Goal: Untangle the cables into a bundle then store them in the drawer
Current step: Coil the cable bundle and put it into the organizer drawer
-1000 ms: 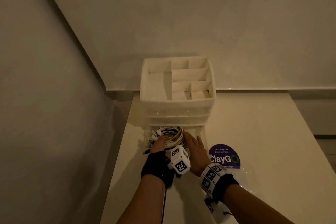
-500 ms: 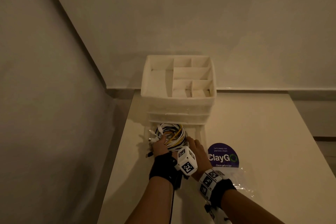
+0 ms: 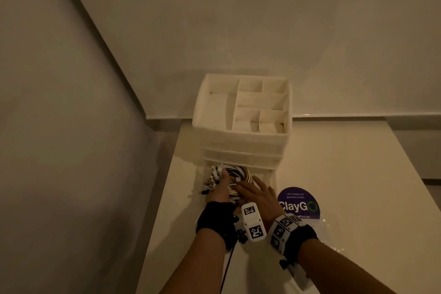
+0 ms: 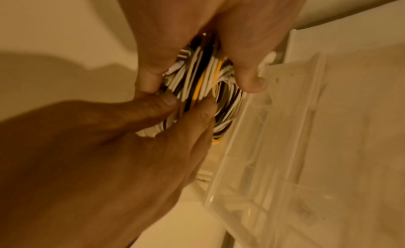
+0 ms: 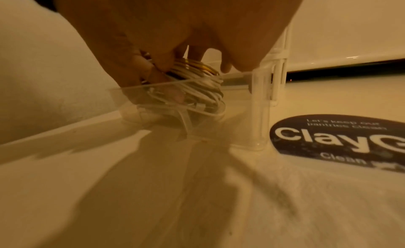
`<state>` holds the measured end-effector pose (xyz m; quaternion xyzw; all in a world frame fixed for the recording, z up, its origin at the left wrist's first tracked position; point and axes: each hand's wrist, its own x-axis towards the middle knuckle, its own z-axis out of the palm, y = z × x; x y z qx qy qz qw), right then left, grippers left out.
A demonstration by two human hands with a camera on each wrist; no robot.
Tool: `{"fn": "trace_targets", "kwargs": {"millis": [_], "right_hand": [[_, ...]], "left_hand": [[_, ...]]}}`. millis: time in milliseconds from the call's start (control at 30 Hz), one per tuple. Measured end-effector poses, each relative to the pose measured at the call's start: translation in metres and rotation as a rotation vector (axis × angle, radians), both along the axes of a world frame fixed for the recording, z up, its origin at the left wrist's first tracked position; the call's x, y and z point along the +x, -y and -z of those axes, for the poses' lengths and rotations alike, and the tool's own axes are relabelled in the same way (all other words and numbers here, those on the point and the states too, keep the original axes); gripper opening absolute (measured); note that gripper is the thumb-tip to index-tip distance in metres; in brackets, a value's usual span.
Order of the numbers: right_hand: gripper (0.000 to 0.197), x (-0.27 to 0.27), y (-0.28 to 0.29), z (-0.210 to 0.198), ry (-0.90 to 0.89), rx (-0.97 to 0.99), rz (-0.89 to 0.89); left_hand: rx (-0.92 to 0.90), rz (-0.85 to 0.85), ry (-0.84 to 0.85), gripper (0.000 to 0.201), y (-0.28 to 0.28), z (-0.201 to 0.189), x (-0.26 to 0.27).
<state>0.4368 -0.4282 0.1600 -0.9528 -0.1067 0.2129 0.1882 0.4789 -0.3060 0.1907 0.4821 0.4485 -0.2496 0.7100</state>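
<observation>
left hand (image 3: 220,192) clamped round cable bundle (image 3: 235,172), right hand (image 3: 259,196) flat, pressing it down inside the open drawer (image 5: 259,104); likely risk: on release springy coils pop above the drawer rim and jam closing.

A pale worktop (image 3: 334,174) runs into a corner of the room. Behind it rises a plain off-white back wall (image 3: 238,19), and a plain left wall (image 3: 59,102) meets it in a slanting corner line. A narrow light ledge (image 3: 358,116) runs along the foot of the back wall, just behind the worktop. A round purple sticker (image 3: 298,203) with white lettering lies flat on the worktop under glinting clear film (image 3: 331,231). The light is dim and warm yellow, casting soft shadows.
</observation>
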Motion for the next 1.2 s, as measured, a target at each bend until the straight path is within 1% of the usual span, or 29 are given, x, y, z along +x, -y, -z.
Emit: {"fn": "trace_targets", "kwargs": {"millis": [67,100,167,233,300,333,400,467,500,533,567,600,633,667,700,733,767,800,867,933,1000,1033,1100,1200], "right_hand": [[0.057,-0.001,0.001,-0.004,0.047,-0.053,-0.010],[0.053,-0.001,0.002,-0.006,0.079,-0.096,-0.021],[0.050,-0.003,0.000,-0.008,0.114,-0.158,-0.031],[0.047,-0.005,-0.008,-0.008,0.141,-0.188,-0.021],[0.048,-0.007,-0.017,-0.008,0.177,-0.233,-0.033],[0.048,-0.007,-0.020,-0.008,0.194,-0.257,-0.040],[0.049,-0.008,-0.024,-0.008,0.215,-0.302,-0.039],[0.053,-0.008,-0.026,-0.009,0.254,-0.326,-0.038],[0.057,-0.009,-0.027,-0.008,0.271,-0.320,-0.036],[0.061,-0.011,-0.028,-0.007,0.282,-0.296,-0.024],[0.063,-0.014,-0.028,-0.004,0.273,-0.254,0.001],[0.064,-0.017,-0.027,-0.003,0.257,-0.201,0.026],[0.062,-0.021,-0.026,-0.001,0.236,-0.143,0.046],[0.059,-0.025,-0.024,0.002,0.220,-0.091,0.050],[0.057,-0.029,-0.022,0.003,0.234,-0.055,0.037],[0.057,-0.033,-0.019,0.005,0.286,-0.046,0.005],[0.057,-0.035,-0.018,0.008,0.335,-0.060,-0.042],[0.057,-0.036,-0.018,0.010,0.372,-0.072,-0.083],[0.060,-0.031,-0.023,0.013,0.419,-0.068,-0.134],[0.068,-0.021,-0.032,0.010,0.426,-0.042,-0.137],[0.066,-0.010,-0.039,0.007,0.361,-0.008,-0.094],[0.063,-0.007,-0.042,0.006,0.307,-0.004,-0.075],[0.058,-0.008,-0.046,0.007,0.262,-0.034,-0.057],[0.056,-0.009,-0.050,0.008,0.230,-0.069,-0.014]], "left_hand": [[-0.090,-0.048,0.020,0.068,-0.003,0.001,-0.004],[-0.128,-0.060,0.028,0.063,-0.004,0.003,-0.008],[-0.229,-0.069,0.075,0.054,-0.009,0.007,-0.016],[-0.229,-0.102,0.104,0.043,-0.014,0.004,-0.021],[-0.120,-0.081,0.124,0.036,-0.015,0.004,-0.020],[-0.013,-0.049,0.122,0.033,-0.016,0.003,-0.021],[0.259,0.091,0.135,0.026,-0.019,-0.003,-0.031],[0.557,0.243,0.197,0.042,-0.020,-0.007,-0.048],[0.704,0.312,0.254,0.056,-0.021,-0.011,-0.058],[0.809,0.341,0.334,0.067,-0.023,-0.013,-0.069],[0.884,0.345,0.434,0.070,-0.026,-0.010,-0.076],[0.949,0.353,0.544,0.065,-0.030,-0.006,-0.083],[1.000,0.394,0.653,0.054,-0.034,-0.001,-0.089],[1.046,0.472,0.741,0.043,-0.040,0.007,-0.092],[1.082,0.584,0.808,0.035,-0.045,0.015,-0.094],[1.121,0.711,0.870,0.033,-0.050,0.023,-0.094],[1.159,0.826,0.918,0.034,-0.055,0.030,-0.093],[1.183,0.905,0.930,0.038,-0.058,0.036,-0.092],[1.233,0.991,0.869,0.045,-0.062,0.043,-0.088],[1.351,1.084,0.798,0.058,-0.063,0.046,-0.088],[1.383,1.117,0.794,0.071,-0.066,0.053,-0.092],[1.367,1.146,0.790,0.073,-0.068,0.056,-0.094],[1.349,1.165,0.811,0.068,-0.074,0.058,-0.095],[1.351,1.115,0.965,0.055,-0.078,0.059,-0.088]]}}
